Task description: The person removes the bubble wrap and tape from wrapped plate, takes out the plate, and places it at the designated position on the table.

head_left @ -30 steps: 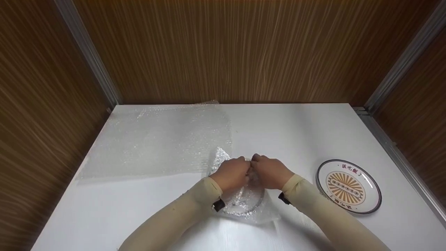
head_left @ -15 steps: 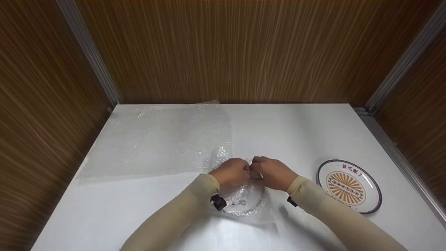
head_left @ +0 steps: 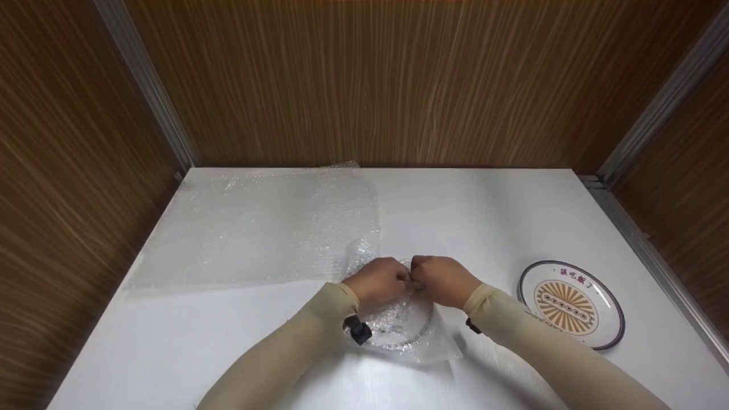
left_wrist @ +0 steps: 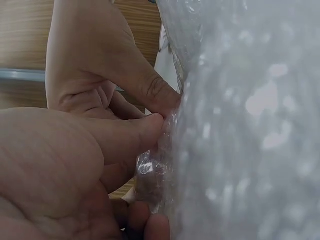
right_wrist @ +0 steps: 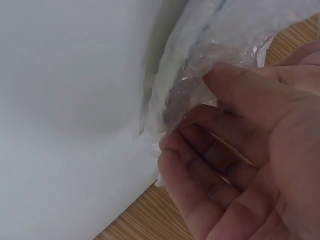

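Note:
In the head view a plate (head_left: 393, 337) lies inside bubble wrap (head_left: 430, 352), its dark round rim showing through. My left hand (head_left: 379, 280) and right hand (head_left: 447, 279) meet over its far part, both gripping the wrap. The left wrist view has my left thumb (left_wrist: 132, 134) pinching a fold of the clear film, close to the other hand's thumb. Seen from the right wrist, the right hand (right_wrist: 250, 145) curls its fingers and thumb about the edge of the wrapped bundle. Exactly what lies between the fingertips is partly hidden.
A large flat sheet of bubble wrap (head_left: 256, 228) covers the left back of the white table (head_left: 484, 210). On the right lies an unwrapped oval plate (head_left: 566, 307) with an orange sunburst, partly behind the right sleeve (head_left: 529, 336). Wood-grain panels (head_left: 364, 85) enclose the table's back and sides.
Both hands stay together at the wrap with small finger movements. The right hand and forearm shifted slightly right, then a little back. The loose plate and flat sheet stay put.

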The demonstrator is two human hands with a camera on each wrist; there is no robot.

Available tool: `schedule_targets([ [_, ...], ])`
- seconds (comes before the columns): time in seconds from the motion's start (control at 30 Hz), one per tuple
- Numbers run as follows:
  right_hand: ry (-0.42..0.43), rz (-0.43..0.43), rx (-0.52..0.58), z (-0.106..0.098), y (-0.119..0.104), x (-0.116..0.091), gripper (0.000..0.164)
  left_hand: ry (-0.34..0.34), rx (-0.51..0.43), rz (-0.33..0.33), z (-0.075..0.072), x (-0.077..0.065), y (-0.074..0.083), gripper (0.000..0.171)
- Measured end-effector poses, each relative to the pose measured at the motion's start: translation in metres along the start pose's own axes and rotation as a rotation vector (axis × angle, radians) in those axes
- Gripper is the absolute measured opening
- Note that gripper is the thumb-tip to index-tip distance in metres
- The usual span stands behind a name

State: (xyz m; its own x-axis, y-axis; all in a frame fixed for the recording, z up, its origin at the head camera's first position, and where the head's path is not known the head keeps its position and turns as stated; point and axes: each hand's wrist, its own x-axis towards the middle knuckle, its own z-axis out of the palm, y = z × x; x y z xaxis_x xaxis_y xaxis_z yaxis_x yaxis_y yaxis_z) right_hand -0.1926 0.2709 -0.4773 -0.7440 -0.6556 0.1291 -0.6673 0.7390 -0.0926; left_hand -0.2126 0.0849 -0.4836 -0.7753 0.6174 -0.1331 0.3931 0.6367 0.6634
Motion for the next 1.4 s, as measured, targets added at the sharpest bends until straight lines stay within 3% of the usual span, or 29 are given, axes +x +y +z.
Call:
schedule_targets([
  [0.27,0.021,-0.022,0.026,0.001,0.003,-0.001,0.021,-0.049,0.007,0.002,-0.003,-0.002,-0.001,0.012],
  [0.57,-0.009,-0.026,0.01,-0.001,0.002,0.002,0.02,-0.121,0.027,0.076,-0.008,0.005,-0.009,0.019],
  [0.7,-0.032,-0.002,0.018,-0.005,0.0,0.004,0.025,-0.145,-0.038,0.033,-0.009,0.007,-0.013,0.017],
  [0.87,-0.046,0.018,-0.022,-0.006,-0.004,0.005,0.026,-0.125,-0.053,-0.029,-0.006,0.007,-0.013,0.013],
  [0.97,-0.033,0.006,-0.047,-0.006,-0.005,0.004,0.023,-0.106,-0.002,-0.018,-0.004,0.007,-0.01,0.014],
  [1.17,-0.024,-0.01,-0.082,-0.007,-0.008,0.004,0.022,-0.065,0.001,-0.037,0.001,0.008,-0.007,0.014],
  [1.4,-0.053,0.007,-0.082,-0.007,-0.012,0.009,0.038,-0.083,0.05,-0.016,0.001,0.011,-0.008,0.017],
])
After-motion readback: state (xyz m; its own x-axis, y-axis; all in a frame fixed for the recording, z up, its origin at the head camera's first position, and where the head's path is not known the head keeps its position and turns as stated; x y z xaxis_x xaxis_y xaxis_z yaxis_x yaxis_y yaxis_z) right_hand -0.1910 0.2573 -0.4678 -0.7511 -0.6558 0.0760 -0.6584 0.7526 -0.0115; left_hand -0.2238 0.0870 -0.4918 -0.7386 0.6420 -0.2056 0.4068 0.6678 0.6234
